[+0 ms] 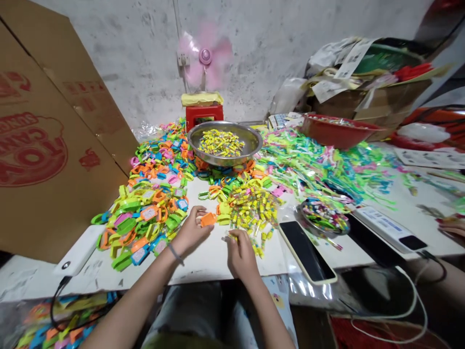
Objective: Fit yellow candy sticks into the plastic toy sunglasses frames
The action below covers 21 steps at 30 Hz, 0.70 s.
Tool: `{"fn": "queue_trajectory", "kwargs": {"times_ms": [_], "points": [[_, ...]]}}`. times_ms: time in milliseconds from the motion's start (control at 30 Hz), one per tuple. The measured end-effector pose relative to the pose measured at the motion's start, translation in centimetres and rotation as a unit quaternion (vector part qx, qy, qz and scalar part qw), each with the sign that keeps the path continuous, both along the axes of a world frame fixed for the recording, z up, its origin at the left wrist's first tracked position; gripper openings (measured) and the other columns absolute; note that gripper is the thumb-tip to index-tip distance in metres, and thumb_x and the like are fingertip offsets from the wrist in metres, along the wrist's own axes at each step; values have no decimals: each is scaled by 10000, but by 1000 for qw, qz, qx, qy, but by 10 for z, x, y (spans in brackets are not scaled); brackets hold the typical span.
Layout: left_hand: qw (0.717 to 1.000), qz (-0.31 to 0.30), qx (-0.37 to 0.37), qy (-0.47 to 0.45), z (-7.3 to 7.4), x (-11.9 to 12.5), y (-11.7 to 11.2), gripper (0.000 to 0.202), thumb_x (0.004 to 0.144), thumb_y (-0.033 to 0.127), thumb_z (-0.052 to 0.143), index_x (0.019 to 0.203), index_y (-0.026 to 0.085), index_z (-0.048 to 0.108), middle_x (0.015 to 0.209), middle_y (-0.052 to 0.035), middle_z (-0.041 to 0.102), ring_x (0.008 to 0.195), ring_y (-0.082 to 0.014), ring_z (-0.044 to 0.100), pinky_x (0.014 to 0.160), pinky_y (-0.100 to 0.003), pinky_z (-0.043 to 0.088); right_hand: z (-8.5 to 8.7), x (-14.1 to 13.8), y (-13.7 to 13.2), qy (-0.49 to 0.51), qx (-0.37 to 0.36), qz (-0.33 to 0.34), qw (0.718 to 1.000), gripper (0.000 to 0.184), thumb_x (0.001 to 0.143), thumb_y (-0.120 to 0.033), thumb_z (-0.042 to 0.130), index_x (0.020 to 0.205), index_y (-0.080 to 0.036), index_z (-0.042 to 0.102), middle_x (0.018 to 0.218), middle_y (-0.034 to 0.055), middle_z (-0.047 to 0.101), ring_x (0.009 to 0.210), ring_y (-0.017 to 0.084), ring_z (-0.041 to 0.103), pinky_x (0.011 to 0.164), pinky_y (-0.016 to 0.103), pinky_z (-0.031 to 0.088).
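Observation:
My left hand (195, 230) is closed on an orange plastic toy watch (208, 219), gripped over the white table. A little to the right, my right hand (241, 251) has its fingers pinched together; whatever they hold is too small to make out. Just beyond that hand lies a pile of small yellow-wrapped candy packets (252, 208). A heap of colourful plastic toy watches (145, 218) spreads to the left of my left hand. Behind the candy pile, a steel bowl (250, 154) holds more yellow packets.
A tall cardboard box (72, 160) stands at left, near a white power bank (80, 249). Rightward lie a phone (308, 252), a small dish (319, 231) of bits and green strips (301, 165). A pink fan (205, 56) spins behind. Another person's hand (452, 227) rests far right.

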<state>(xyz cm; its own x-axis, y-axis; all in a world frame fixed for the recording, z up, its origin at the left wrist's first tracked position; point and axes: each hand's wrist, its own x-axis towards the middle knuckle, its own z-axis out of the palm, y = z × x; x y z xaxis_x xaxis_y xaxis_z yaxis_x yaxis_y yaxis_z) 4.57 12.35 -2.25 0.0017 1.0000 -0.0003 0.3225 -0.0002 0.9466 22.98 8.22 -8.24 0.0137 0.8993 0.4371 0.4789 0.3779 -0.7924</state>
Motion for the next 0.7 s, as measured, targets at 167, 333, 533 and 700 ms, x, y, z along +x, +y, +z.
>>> {"fn": "queue_trajectory", "kwargs": {"times_ms": [167, 333, 533, 700], "points": [[982, -122, -52, -134, 10, -12, -57, 514, 767, 297, 691, 1242, 202, 518, 1124, -76, 624, 1005, -181, 621, 837, -277, 495, 27, -16, -24, 82, -80, 63, 991, 224, 952, -336, 392, 1085, -203, 512, 930, 51, 626, 826, 182, 623, 720, 300, 492], [988, -114, -46, -89, 18, -21, -79, 485, 786, 322, 697, 1230, 200, 545, 1205, -84, 596, 1121, -209, 563, 975, -311, 436, 47, -27, -38, 70, -65, 85, 992, 235, 929, -336, 450, 1053, -198, 593, 862, 41, 618, 790, 178, 599, 713, 299, 484], [985, -41, -51, -161, 25, -21, -83, 529, 686, 369, 789, 1106, 214, 506, 1043, -48, 618, 913, -168, 600, 817, -288, 483, 56, -21, -42, 65, -44, 54, 995, 214, 854, -386, 580, 868, -210, 701, 731, 23, 552, 707, 178, 533, 684, 319, 456], [964, -38, -64, -255, 34, -20, -87, 808, 685, 444, 790, 1324, 264, 328, 1024, -24, 577, 863, -136, 599, 764, -253, 484, 63, -22, -50, 296, -158, 122, 934, 309, 764, -457, 707, 754, -209, 523, 654, -19, 594, 536, 110, 506, 494, 224, 410]]}}
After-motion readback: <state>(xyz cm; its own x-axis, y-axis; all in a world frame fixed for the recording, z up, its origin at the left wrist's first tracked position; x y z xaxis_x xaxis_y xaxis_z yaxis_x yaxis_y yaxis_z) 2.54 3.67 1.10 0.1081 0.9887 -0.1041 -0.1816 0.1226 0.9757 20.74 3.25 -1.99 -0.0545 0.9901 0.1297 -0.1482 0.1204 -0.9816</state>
